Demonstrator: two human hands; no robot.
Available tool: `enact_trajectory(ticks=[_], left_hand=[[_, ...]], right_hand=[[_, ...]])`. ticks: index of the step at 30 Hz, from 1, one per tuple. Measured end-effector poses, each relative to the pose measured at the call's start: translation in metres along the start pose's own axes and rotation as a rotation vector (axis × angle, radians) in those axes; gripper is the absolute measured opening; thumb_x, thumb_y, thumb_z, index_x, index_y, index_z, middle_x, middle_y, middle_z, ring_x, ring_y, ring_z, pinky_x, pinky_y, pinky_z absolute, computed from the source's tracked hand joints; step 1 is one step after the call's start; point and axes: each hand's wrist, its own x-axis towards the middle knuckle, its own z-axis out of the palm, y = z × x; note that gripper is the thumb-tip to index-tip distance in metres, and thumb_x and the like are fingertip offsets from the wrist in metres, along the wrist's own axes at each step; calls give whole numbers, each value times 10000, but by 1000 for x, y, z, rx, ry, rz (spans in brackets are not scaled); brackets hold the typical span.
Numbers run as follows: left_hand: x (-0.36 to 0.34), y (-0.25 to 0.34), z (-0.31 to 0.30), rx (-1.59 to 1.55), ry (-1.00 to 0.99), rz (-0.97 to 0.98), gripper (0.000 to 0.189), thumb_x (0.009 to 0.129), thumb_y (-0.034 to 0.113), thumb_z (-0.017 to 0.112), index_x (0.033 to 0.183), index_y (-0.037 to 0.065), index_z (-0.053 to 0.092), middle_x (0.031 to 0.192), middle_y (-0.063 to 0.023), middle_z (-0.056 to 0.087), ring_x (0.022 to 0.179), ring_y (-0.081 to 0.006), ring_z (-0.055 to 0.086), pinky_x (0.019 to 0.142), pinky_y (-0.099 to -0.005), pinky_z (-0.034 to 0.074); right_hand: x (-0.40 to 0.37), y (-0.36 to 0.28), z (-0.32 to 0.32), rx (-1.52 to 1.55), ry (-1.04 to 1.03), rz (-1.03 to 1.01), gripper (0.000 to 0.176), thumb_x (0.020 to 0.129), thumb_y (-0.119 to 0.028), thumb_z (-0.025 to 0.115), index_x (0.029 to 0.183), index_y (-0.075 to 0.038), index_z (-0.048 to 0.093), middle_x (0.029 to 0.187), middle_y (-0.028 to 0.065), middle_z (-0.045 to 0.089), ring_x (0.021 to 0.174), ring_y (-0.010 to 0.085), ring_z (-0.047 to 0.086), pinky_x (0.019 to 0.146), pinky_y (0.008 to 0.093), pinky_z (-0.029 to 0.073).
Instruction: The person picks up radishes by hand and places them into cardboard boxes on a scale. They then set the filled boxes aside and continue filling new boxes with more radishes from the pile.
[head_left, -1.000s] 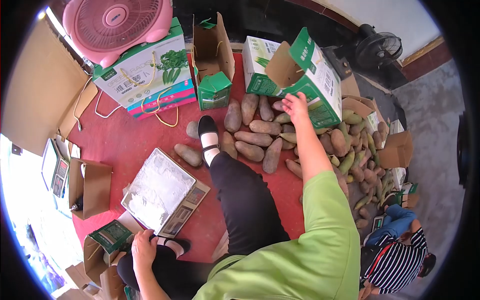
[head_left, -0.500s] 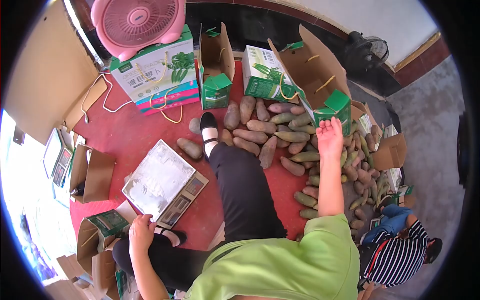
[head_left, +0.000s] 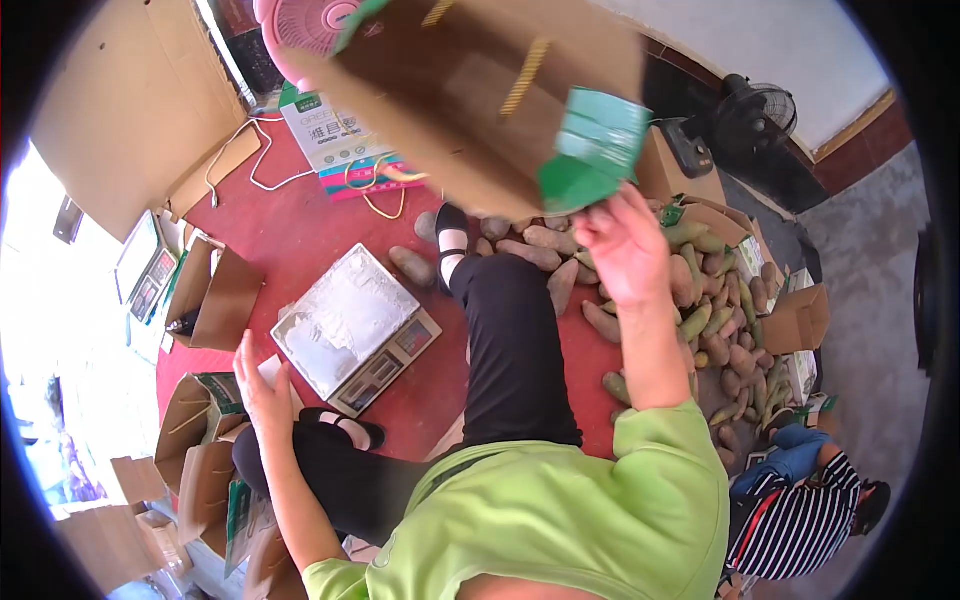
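Observation:
My right hand (head_left: pixel 628 245) holds the green flap of a large open cardboard box (head_left: pixel 480 100), which is raised in front of me and slightly blurred. The box's inside faces me, and yellow cord handles show in it. Behind and below my right hand lie several reddish and green radishes (head_left: pixel 715 320). My left hand (head_left: pixel 264 400) is raised with its fingers apart and nothing in it, left of the white-topped scale (head_left: pixel 348 322). Nothing rests on the scale.
Open boxes (head_left: pixel 215 300) stand at the left, more (head_left: pixel 190 430) at the lower left. A pink fan (head_left: pixel 300 35) and a printed box (head_left: pixel 325 135) are at the back. A black fan (head_left: pixel 765 110) stands at the right. Another person (head_left: pixel 800 520) crouches at the lower right.
My right hand has taken hold of the large box by its green flap and lifted it up and to the left. My left hand has risen slightly, its fingers more spread. The view has shifted.

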Motion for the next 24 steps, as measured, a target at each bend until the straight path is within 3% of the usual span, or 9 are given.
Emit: enact_trajectory(ticks=[3, 8, 11, 12, 14, 15, 17, 20, 24], left_hand=[[0, -13, -6, -19, 305, 38, 768, 738, 4, 688, 1414, 91, 332, 1393, -175, 366, 1284, -365, 368, 1041, -434, 335], [0, -14, -16, -43, 589, -59, 872, 698, 8, 730, 1440, 91, 279, 1434, -156, 321, 1314, -378, 319, 1058, -469, 312], [-3, -16, -29, 319, 808, 82, 964, 605, -4, 784, 1435, 124, 312, 1444, -170, 308, 1301, -376, 336, 1053, -492, 295], [-7, -15, -35, 448, 771, 94, 748, 612, 15, 770, 1297, 103, 483, 1330, -131, 468, 1250, -332, 420, 1049, -481, 286], [-14, -48, -36, 413, 593, 10, 422, 648, 25, 727, 1045, 103, 606, 1092, -58, 614, 1126, -270, 522, 1045, -465, 285], [-15, -47, -35, 413, 586, 10, 422, 648, 25, 727, 1045, 103, 606, 1092, -58, 614, 1126, -270, 522, 1045, -465, 285], [-19, -43, -35, 498, 418, 79, 207, 702, 31, 673, 883, 109, 610, 904, -17, 633, 982, -244, 571, 1042, -450, 283], [-20, -19, -30, 432, 360, 184, 172, 722, 18, 645, 869, 102, 617, 892, -42, 621, 926, -254, 567, 1027, -452, 303], [-21, -3, -24, 347, 315, 247, 163, 735, 9, 629, 878, 86, 616, 899, -55, 612, 890, -257, 569, 895, -403, 387]], right_hand=[[12, 32, 34, 4, -60, 151, 134, 912, -97, 524, 1008, -36, 594, 737, 16, 558, 724, 134, 569, 661, 272, 464], [28, 108, 59, -64, -154, 450, 111, 887, -164, 579, 969, -90, 590, 729, -6, 567, 689, 150, 616, 628, 247, 454], [33, 145, 68, -153, -166, 618, 123, 880, -190, 577, 964, -102, 589, 690, -31, 538, 668, 122, 596, 588, 247, 442], [36, 160, 65, -160, -188, 666, 118, 880, -195, 572, 951, -103, 589, 683, -37, 533, 659, 116, 589, 574, 251, 438], [40, 181, 60, -185, -154, 735, 105, 879, -203, 564, 934, -118, 591, 676, -45, 523, 640, 110, 570, 566, 256, 434], [42, 191, 57, -215, -130, 804, 95, 879, -212, 556, 916, -133, 592, 669, -53, 513, 622, 104, 551, 559, 261, 429], [47, 210, 44, -227, -39, 810, 84, 878, -218, 549, 900, -149, 591, 657, -58, 498, 603, 102, 527, 558, 265, 428], [51, 222, 35, -292, 64, 803, 94, 875, -240, 536, 911, -188, 605, 680, -63, 484, 623, 91, 484, 574, 270, 422], [50, 220, 37, -461, 83, 741, 194, 882, -290, 528, 1010, -175, 617, 812, -54, 533, 746, 81, 494, 630, 297, 410]])
